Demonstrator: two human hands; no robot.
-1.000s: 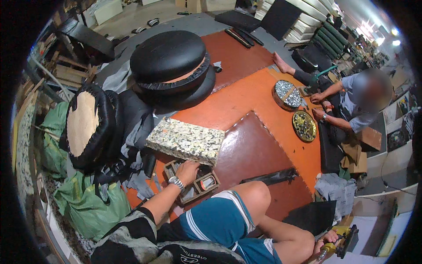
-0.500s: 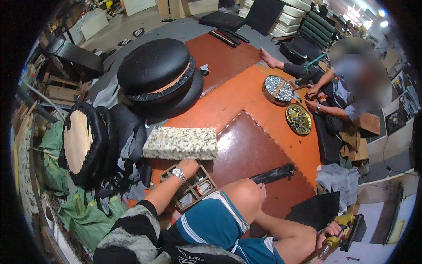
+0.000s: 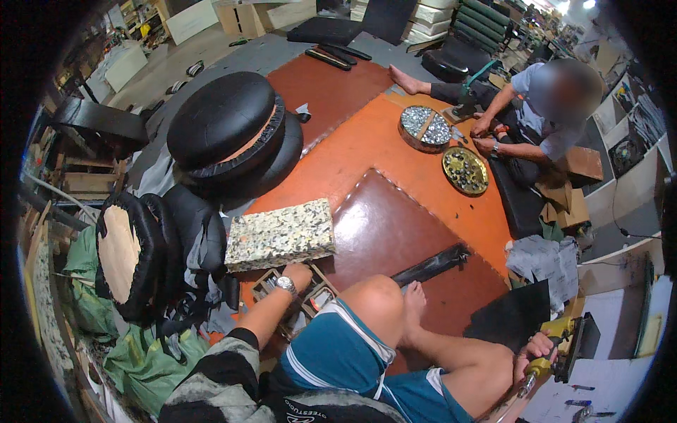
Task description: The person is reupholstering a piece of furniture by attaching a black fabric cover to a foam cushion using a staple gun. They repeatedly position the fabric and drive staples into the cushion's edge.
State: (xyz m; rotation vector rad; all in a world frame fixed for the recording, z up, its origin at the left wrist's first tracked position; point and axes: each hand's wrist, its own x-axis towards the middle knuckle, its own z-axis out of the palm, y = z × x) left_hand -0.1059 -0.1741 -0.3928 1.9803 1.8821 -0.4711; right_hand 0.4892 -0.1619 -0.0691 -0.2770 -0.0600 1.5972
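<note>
My left hand [image 3: 298,276], with a wristwatch [image 3: 285,283] on its wrist, reaches into a wooden compartment box [image 3: 326,276] beside my bent knee. Its fingers point down into the box and are hidden, so what they touch does not show. Small items lie in the compartments. Just beyond the box is a speckled foam block [image 3: 281,234]. At the lower right, my right hand [image 3: 537,348] is wrapped round the handle of a yellow and black staple gun [image 3: 558,327]; a hose fitting [image 3: 525,384] hangs from the gun.
Round black padded cushions [image 3: 222,120] are stacked beyond the foam; more cushions [image 3: 120,254] with bare wooden undersides stand left. A co-worker [image 3: 539,116] sits far right near a tin of silvery pieces [image 3: 425,128] and a gold tray [image 3: 465,171]. Black sheet material [image 3: 511,310] lies near my right leg.
The view has shifted a little, with the far things sliding left. My left hand stays in the box, and my right hand keeps its hold on the staple gun.
</note>
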